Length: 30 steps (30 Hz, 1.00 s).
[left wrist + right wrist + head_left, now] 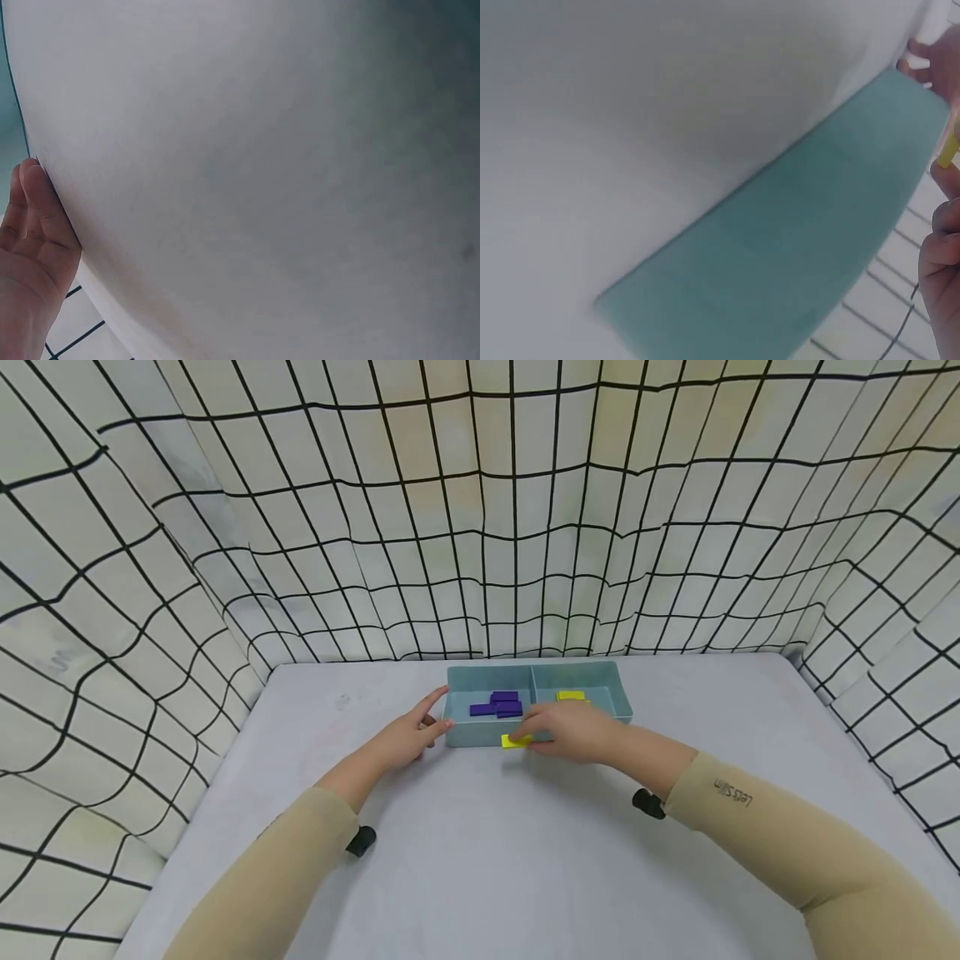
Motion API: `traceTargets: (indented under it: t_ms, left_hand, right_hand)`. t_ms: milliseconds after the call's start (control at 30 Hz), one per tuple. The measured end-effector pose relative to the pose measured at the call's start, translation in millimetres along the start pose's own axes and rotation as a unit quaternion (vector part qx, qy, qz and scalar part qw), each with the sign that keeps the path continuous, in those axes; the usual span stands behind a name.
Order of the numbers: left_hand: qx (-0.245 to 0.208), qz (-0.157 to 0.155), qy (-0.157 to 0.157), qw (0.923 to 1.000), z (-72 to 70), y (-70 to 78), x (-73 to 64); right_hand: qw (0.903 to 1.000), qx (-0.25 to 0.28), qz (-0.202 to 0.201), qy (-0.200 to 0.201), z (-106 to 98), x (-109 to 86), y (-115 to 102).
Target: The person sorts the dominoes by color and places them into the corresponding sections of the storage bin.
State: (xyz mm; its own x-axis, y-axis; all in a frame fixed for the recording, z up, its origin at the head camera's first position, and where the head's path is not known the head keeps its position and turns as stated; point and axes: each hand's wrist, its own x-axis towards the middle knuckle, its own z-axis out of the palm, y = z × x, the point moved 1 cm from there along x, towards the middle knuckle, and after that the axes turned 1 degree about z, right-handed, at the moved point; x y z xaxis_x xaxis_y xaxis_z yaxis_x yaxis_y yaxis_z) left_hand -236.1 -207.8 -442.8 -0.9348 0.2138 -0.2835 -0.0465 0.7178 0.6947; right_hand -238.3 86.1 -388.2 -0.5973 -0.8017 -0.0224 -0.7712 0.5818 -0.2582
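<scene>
A teal two-compartment box (480,735) stands toward the back of the white table. Several purple blocks (505,697) lie in its left compartment, and yellow blocks (570,695) lie in the right one, partly hidden by my right hand. My right hand (573,731) pinches a flat yellow block (514,741) at the box's front wall; in the right wrist view the yellow block (949,150) shows between thumb and fingers. At the box's left end, my left hand (405,739) rests its spread fingertips against the wall, thumb at the front corner.
A white sheet with a black grid (495,510) rises behind the table (480,860) and along both sides. Dark wrist cameras (648,803) hang under both sleeves.
</scene>
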Motion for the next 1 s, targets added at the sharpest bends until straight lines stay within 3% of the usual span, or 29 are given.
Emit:
traceTargets:
  t_ms: [333,533,1000]
  left_hand:
    - [0.001,-0.003,0.000,1.0000,-1.2,-2.4,-0.6]
    - [0.000,-0.002,0.001,1.0000,-1.5,-2.7,-0.9]
    - [-0.006,-0.002,0.003,1.0000,0.2,0.0,0.9]
  right_hand:
    - [0.9981,-0.016,0.033,0.049,-32.9,-25.5,43.9]
    - [0.9967,-0.025,0.059,0.050,-44.1,-29.6,60.3]
    - [0.9917,-0.090,0.092,-0.002,-29.0,-17.4,93.7]
